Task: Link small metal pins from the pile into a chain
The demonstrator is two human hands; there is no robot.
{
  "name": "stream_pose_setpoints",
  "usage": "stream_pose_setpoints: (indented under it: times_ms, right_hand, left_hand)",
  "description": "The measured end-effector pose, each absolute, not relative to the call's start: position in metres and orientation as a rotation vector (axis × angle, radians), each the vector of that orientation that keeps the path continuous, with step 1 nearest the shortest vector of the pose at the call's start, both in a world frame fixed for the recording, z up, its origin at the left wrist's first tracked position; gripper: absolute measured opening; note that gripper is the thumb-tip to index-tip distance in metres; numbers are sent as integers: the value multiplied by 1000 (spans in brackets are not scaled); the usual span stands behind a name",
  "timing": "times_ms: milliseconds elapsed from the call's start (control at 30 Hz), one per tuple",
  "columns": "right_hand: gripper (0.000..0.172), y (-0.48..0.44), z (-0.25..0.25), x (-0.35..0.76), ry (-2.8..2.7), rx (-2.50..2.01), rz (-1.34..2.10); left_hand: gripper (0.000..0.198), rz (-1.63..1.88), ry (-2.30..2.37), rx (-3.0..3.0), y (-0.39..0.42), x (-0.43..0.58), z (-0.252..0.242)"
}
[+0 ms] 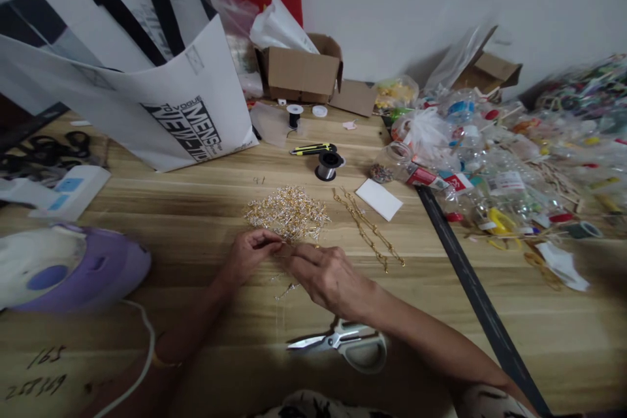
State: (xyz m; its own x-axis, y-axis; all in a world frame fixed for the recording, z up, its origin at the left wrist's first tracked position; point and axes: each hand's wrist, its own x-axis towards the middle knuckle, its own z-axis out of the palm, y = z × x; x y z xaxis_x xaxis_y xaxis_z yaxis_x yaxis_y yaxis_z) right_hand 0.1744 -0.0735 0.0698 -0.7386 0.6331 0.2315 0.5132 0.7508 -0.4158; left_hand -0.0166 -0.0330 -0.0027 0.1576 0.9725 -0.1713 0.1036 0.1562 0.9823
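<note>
My left hand (pixel 255 251) is closed in a pinch at the near edge of a pile of small gold and clear beaded pieces (pixel 289 209). Close beside it, my right hand (pixel 321 271) is closed too, its fingertips bent toward the left ones. What the fingertips hold is too small to make out. A few thin silvery pieces (pixel 289 290) lie on the wood just below my hands. Two gold beaded chains (pixel 368 230) are stretched out to the right of the pile. Scissors (pixel 343 343) with pale grey handles lie nearer to me, blades pointing left.
Behind the pile are a spool of silvery wire (pixel 327 166), a yellow and black utility knife (pixel 313 149) and a dark spool (pixel 294 117). A white card (pixel 379 200) lies to the right. Plastic bottles (pixel 509 176) crowd the right side; a large white bag (pixel 196 98) stands left.
</note>
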Motion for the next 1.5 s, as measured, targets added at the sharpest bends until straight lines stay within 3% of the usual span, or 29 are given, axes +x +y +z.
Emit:
stream_pose_setpoints:
  times_ms: [233,533,967,1133,1300,1500]
  right_hand:
    - [14,-57,40,168,-1938,-1013,1010]
    - [21,-53,16,166,-1545,-1050,1466]
    - [15,-53,13,166,-1615,-1032,1418]
    - [13,-52,17,170,-1796,-1013,1360]
    - [8,-58,27,172,-2234,-971,1032]
    - [15,-80,26,177,-2615,-946,681]
  left_hand:
    - [15,940,1239,1122,-37,-14,10]
    - [14,927,1198,1129,-40,-12,9]
    - [14,939,1208,1137,-42,-11,8]
    - [16,775,1160,1260,-38,-18,12]
    - [14,692,1136,1469,-38,-21,22]
    - [15,561,1073,1774,-46,-17,38]
